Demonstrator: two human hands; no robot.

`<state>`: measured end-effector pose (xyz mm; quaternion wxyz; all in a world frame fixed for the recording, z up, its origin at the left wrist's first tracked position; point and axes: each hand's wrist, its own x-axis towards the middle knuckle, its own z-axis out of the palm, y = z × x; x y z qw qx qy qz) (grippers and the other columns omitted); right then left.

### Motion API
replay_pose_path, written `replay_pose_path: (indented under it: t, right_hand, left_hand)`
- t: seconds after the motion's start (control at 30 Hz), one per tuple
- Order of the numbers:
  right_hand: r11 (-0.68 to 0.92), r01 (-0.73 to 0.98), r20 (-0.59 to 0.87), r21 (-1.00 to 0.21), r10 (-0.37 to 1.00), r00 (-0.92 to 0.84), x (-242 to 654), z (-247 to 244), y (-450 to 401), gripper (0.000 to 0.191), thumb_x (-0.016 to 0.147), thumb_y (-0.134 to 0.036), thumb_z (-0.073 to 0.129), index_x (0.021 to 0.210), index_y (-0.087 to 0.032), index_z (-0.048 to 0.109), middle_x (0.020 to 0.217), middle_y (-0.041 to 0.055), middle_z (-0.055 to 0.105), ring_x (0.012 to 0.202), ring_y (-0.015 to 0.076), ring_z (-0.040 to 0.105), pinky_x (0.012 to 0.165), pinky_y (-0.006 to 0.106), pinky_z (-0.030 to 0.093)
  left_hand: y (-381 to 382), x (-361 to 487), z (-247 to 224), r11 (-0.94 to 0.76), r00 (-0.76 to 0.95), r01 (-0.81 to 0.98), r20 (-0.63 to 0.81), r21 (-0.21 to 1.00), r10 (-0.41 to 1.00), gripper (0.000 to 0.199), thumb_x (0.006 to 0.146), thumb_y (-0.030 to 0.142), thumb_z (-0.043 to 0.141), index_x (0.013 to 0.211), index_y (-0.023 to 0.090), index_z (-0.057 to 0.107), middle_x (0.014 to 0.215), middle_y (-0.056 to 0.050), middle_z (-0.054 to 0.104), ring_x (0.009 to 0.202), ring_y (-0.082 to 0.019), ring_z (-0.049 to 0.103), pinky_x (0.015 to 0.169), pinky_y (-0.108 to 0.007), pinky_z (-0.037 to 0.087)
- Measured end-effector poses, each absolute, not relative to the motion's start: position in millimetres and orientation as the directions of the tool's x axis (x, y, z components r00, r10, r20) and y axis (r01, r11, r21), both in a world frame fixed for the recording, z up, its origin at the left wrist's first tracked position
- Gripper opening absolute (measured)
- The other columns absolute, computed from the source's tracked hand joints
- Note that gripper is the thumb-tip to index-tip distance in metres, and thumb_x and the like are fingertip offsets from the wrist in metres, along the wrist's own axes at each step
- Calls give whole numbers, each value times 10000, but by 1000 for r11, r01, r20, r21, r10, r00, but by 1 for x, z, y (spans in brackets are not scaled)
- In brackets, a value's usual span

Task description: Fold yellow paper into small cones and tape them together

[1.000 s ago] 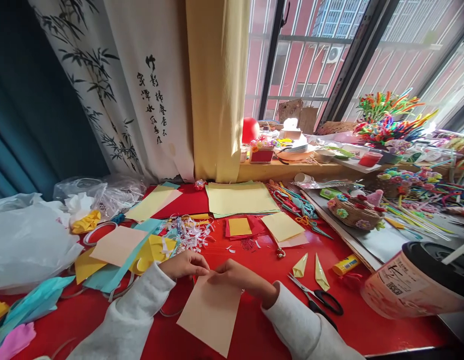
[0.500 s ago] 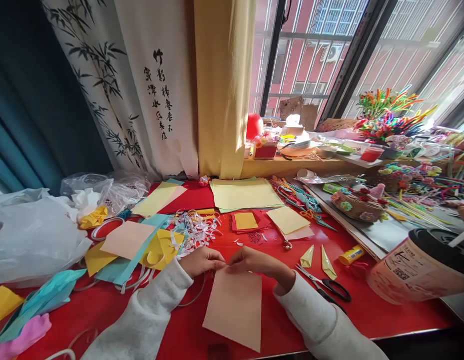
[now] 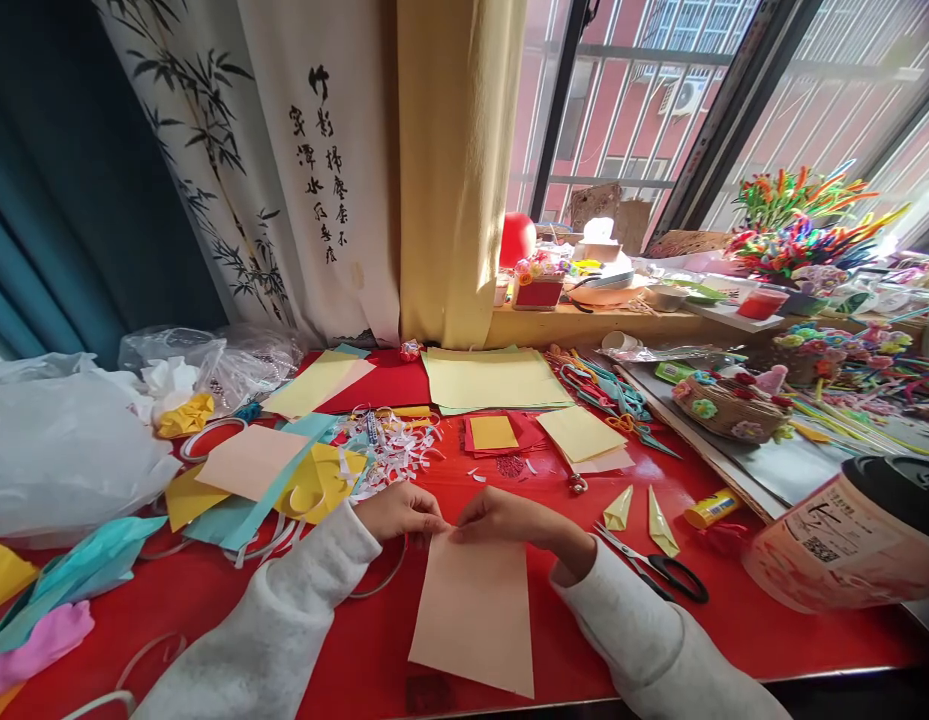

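A light peach sheet of paper (image 3: 473, 620) lies at the table's front middle, its far edge between my hands. My left hand (image 3: 401, 512) pinches the far left corner with thumb and fingers. Close beside it, my right hand (image 3: 501, 520) has its fingers closed on the same edge. The fingertips of both hands almost meet there. To the right, black-handled scissors (image 3: 659, 570) rest on the red table (image 3: 576, 650), near two folded pale-yellow paper pieces (image 3: 662, 522).
Shredded white paper strips (image 3: 396, 455) and coloured sheets lie to the left, beside a white plastic bag (image 3: 66, 450). Pale yellow sheets (image 3: 494, 378) are stacked at the back. At right stand a glue stick (image 3: 710, 508) and a large drink cup (image 3: 846, 540).
The peach sheet has turned slightly, and its near edge now lies more level. Both hands keep their hold on its far edge. The view has shifted a little.
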<state>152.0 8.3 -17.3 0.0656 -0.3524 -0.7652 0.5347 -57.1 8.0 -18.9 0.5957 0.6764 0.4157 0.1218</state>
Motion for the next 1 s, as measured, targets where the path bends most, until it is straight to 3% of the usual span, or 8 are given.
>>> replay_pose_path:
  t: [0.33, 0.53, 1.0]
  right_hand:
    - [186, 462, -285, -867, 574, -767, 151, 1, -1, 420, 706, -543, 567, 629, -130, 568, 569, -48, 300, 537, 60, 228, 473, 238, 167]
    - [192, 470, -315, -862, 523, -792, 151, 1, -1, 440, 725, -573, 530, 648, -140, 544, 571, -51, 308, 524, 57, 240, 462, 231, 178]
    - [123, 434, -268, -892, 629, -729, 144, -9, -7, 420, 770, -547, 492, 667, -141, 527, 543, -44, 374, 480, 51, 314, 427, 198, 244]
  left_hand:
    - [5, -58, -15, -67, 674, 485, -324, 872, 664, 342, 643, 472, 668, 657, 138, 593, 582, 2, 595, 534, -99, 536, 529, -211, 397]
    - [4, -57, -14, -79, 676, 500, -332, 863, 658, 366, 618, 490, 679, 657, 147, 556, 578, 26, 564, 528, -91, 512, 510, -203, 370]
    - [-1, -52, -15, -126, 647, 563, -341, 816, 682, 354, 613, 477, 674, 661, 152, 542, 555, 55, 467, 530, -79, 390, 491, -199, 280]
